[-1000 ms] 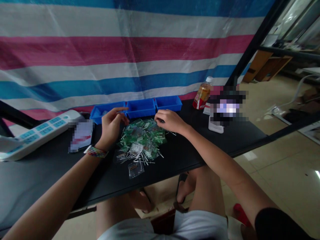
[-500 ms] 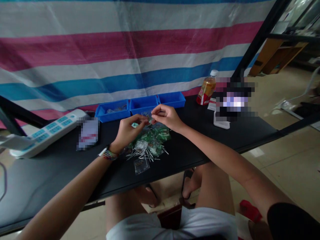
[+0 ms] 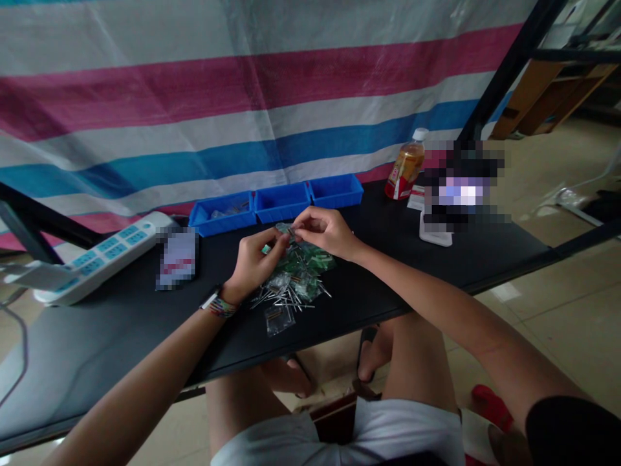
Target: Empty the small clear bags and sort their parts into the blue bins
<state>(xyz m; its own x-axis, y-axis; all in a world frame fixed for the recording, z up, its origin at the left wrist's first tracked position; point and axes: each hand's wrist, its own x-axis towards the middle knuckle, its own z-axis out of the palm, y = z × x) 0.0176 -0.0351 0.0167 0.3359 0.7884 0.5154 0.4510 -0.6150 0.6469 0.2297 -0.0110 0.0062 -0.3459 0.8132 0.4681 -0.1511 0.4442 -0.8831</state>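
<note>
My left hand (image 3: 255,262) and my right hand (image 3: 324,230) meet above a heap of small clear packets and metal pins (image 3: 294,281) on the black table (image 3: 121,323). Both pinch a small clear packet (image 3: 283,229) between fingertips, left from below, right from the right side. A colourful bracelet is on my left wrist. Behind the heap stand three blue bins (image 3: 281,200) in a row; the left one holds a few small parts.
A white power strip (image 3: 92,262) lies at the left. A blurred card (image 3: 177,259) lies beside it. A drink bottle (image 3: 405,171) and a blurred device on a white stand (image 3: 436,226) are at the back right. A striped tarp hangs behind.
My left hand came back from the left blue bin to the heap. My right hand lifted off the heap with a packet, and both hands now pinch it together.
</note>
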